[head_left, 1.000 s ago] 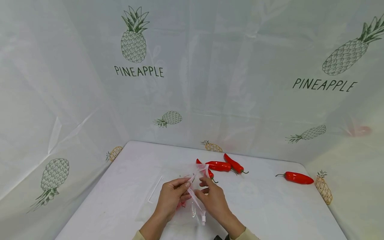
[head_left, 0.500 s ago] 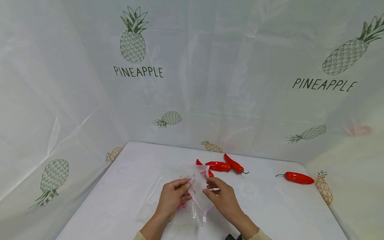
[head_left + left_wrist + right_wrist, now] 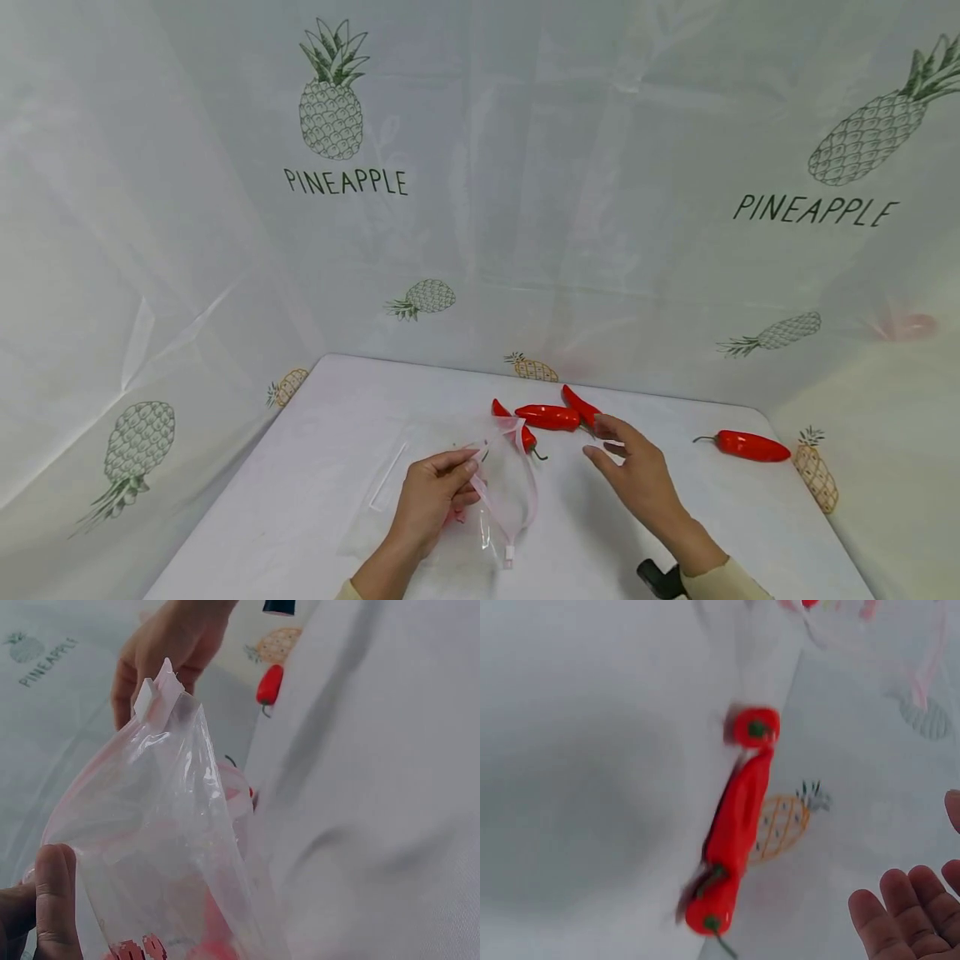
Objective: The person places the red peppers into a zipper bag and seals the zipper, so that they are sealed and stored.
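Observation:
My left hand point(image 3: 431, 496) pinches the pink-edged mouth of a clear slider zip bag point(image 3: 457, 550) between thumb and fingers. The mouth gapes toward the right, with a white slider point(image 3: 509, 552) at its near end. Something red shows through the plastic, and red print point(image 3: 139, 949) marks the bag in the left wrist view. My right hand point(image 3: 637, 475) is off the bag, fingers relaxed and holding nothing, just short of the red chili peppers. Nearest it is one pepper point(image 3: 577, 402), its stem end hidden by the fingers. Beside that lie another pepper point(image 3: 549, 417) and one partly behind the bag point(image 3: 529, 438).
A lone red pepper point(image 3: 752, 446) lies near the right edge of the white table point(image 3: 300, 467). Pineapple-printed sheeting point(image 3: 540, 208) rises behind the table and along both sides. A black object point(image 3: 660, 579) sits by the right wrist.
My right hand has let go of the bag's mouth and moved right and forward toward the peppers. The bag's mouth now stands wider; my left hand has stayed in place.

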Motion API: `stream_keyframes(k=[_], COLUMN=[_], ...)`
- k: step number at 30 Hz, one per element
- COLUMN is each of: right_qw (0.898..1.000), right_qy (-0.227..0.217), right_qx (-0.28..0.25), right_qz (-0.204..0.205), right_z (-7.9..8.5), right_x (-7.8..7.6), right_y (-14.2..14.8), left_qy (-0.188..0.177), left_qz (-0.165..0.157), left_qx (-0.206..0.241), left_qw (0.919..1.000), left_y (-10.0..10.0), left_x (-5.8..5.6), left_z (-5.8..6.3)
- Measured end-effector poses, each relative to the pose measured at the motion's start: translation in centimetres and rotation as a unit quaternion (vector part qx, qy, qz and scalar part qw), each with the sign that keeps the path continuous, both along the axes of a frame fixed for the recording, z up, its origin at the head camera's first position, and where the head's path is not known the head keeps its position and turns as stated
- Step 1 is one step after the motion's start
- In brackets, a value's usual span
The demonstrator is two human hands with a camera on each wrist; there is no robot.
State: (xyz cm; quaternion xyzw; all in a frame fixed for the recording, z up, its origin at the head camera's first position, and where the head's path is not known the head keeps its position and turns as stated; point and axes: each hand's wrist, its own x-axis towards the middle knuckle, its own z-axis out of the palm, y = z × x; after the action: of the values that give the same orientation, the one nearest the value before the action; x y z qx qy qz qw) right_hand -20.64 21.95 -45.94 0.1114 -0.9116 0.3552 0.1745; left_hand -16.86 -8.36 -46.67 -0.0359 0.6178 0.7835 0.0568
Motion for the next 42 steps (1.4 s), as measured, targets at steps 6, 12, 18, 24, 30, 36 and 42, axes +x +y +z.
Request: stream_keyframes(k=[6, 12, 18, 24, 30, 36, 42], right_qw=[0.999, 0.996, 0.993, 0.988, 0.983, 0.982, 0.978], right_qy=[0.018, 0.029, 0.021, -0.013, -0.036, -0.09, -0.122], right_qx=[0.037, 0.065, 0.108, 0.142, 0.166, 0.161, 0.167], right_qz=[-0.028, -0.051, -0.051, -0.056, -0.063, -0.048, -0.04], right_z=[0.6, 0.9, 0.3, -0.3, -1.1, -1.9, -2.7], right_x=[-1.2, -2.1, -3.5, -4.8, -5.8, -6.9, -7.8], right_y=[4.3, 8.7, 13.0, 17.6, 21.2, 23.9, 25.2], left_qy=[-0.001, -0.002, -0.004, -0.004, -0.006, -0.008, -0.012], left_qz=[0.003, 0.007, 0.01, 0.009, 0.013, 0.016, 0.018], left_qx=[-0.001, 0.004, 0.003, -0.003, -0.005, -0.009, -0.01], left_qw=[1.0, 1.0, 0.9999, 0.9999, 0.9999, 0.9998, 0.9997], left_y=[-0.1, -0.2, -0.3, -0.2, -0.2, -0.2, -0.2], left_x=[0.0, -0.1, -0.2, -0.4, -0.5, -0.5, -0.6], left_z=[-0.1, -0.3, -0.4, -0.6, -0.7, -0.7, -0.9])
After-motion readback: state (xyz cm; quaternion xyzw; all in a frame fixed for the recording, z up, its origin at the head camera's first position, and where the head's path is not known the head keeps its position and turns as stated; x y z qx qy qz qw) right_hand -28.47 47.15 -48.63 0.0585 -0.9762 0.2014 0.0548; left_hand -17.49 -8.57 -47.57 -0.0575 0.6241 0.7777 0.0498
